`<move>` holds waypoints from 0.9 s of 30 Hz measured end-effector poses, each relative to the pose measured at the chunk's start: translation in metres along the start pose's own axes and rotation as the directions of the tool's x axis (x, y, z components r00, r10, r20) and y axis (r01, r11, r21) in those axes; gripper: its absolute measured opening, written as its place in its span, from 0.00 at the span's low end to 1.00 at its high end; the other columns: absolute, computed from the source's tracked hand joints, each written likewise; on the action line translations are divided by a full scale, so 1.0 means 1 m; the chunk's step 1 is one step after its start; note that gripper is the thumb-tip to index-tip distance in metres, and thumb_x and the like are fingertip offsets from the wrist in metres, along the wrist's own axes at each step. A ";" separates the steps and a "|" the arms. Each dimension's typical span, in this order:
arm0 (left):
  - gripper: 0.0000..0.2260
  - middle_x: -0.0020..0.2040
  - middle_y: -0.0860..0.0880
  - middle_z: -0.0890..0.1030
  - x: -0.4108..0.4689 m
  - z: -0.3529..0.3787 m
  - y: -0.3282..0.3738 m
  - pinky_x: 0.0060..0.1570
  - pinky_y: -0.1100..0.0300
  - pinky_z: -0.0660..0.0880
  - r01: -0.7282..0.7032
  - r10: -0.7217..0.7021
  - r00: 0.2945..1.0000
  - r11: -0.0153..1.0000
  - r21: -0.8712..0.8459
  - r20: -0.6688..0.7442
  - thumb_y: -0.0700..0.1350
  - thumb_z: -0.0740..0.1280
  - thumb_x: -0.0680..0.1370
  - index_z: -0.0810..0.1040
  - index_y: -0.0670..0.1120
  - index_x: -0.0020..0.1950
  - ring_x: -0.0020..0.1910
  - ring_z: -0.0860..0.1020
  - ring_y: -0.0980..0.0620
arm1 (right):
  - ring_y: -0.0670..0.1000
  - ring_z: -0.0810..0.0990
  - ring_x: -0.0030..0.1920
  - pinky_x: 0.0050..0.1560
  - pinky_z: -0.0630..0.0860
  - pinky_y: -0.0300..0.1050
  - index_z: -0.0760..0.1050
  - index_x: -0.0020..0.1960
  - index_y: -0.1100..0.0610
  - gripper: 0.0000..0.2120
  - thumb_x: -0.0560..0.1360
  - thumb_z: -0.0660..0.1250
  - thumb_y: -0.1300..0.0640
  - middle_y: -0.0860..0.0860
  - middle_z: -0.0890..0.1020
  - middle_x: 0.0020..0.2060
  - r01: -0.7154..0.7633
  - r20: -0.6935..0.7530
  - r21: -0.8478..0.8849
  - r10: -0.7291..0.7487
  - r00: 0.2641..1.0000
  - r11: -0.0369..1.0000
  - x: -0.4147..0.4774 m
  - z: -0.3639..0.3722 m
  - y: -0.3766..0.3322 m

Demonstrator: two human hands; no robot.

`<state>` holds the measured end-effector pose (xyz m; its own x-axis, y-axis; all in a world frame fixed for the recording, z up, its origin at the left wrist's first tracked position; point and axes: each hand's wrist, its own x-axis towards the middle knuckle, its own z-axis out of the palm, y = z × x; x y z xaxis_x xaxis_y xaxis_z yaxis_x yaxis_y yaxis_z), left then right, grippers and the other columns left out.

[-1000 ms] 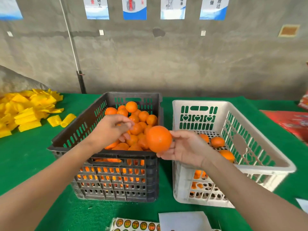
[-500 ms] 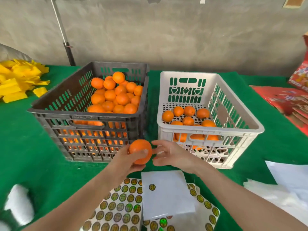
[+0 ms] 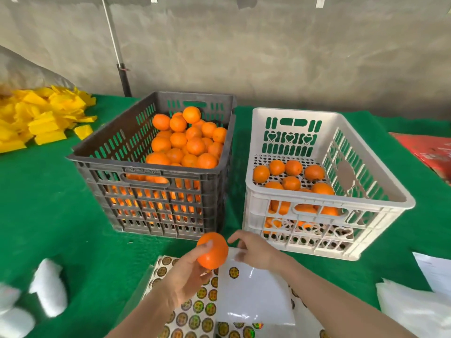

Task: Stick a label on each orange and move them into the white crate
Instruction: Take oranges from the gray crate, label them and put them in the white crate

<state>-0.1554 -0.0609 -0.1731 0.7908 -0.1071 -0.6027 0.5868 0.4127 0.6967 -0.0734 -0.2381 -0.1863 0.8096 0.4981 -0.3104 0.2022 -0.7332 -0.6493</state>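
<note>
- A heap of yellow pieces (image 3: 36,118) lies at the far left edge of the green table cover (image 3: 48,203); blurred white shapes (image 3: 48,289) sit at the near left, with bare green between them.
- The dark crate (image 3: 151,162) stands left of centre, piled with oranges (image 3: 185,142) up to its rim.
- The left hand (image 3: 185,276) grips one orange (image 3: 212,250) in thumb and fingers, held in the air just in front of the dark crate's near right corner and above the sticker sheets (image 3: 195,311).
- A white backing sheet (image 3: 253,296) carries a single label (image 3: 233,272) near its top left corner.
- The right hand (image 3: 256,252) hovers over that sheet's top edge, fingers loosely spread, holding nothing.
- A narrow green strip separates the two crates.
- The white crate (image 3: 329,198) holds a low layer of oranges (image 3: 290,176), with much room above.
- White papers (image 3: 432,272) lie at the right edge.
</note>
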 end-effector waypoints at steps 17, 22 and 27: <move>0.50 0.64 0.34 0.76 0.023 0.024 -0.014 0.66 0.41 0.68 0.087 -0.057 0.972 0.988 -0.125 0.227 0.53 0.83 0.51 0.70 0.42 0.69 0.64 0.74 0.35 | 0.50 0.78 0.36 0.37 0.75 0.35 0.81 0.36 0.54 0.09 0.60 0.79 0.62 0.48 0.79 0.34 0.088 -0.570 -0.254 -0.222 0.791 0.963 -0.067 0.038 0.006; 0.47 0.58 0.38 0.81 0.024 0.022 -0.013 0.51 0.48 0.77 0.078 -0.051 0.979 0.988 -0.132 0.197 0.54 0.83 0.51 0.72 0.43 0.67 0.54 0.81 0.40 | 0.44 0.72 0.42 0.44 0.63 0.25 0.80 0.41 0.59 0.01 0.70 0.71 0.64 0.46 0.76 0.39 0.097 -0.521 -0.069 -0.118 0.845 0.993 -0.062 0.040 0.010; 0.45 0.60 0.37 0.79 0.026 0.018 -0.008 0.60 0.45 0.73 0.070 -0.062 0.982 0.997 -0.043 0.176 0.53 0.82 0.54 0.71 0.43 0.68 0.58 0.78 0.38 | 0.38 0.71 0.36 0.41 0.67 0.30 0.78 0.35 0.60 0.06 0.67 0.71 0.69 0.43 0.76 0.35 0.159 -0.504 0.049 -0.113 0.856 0.986 -0.060 0.040 0.008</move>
<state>-0.1364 -0.0836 -0.1875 0.7714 -0.2901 -0.5664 0.6329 0.4429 0.6351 -0.1420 -0.2551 -0.2007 0.9482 0.2758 0.1576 0.3009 -0.6214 -0.7234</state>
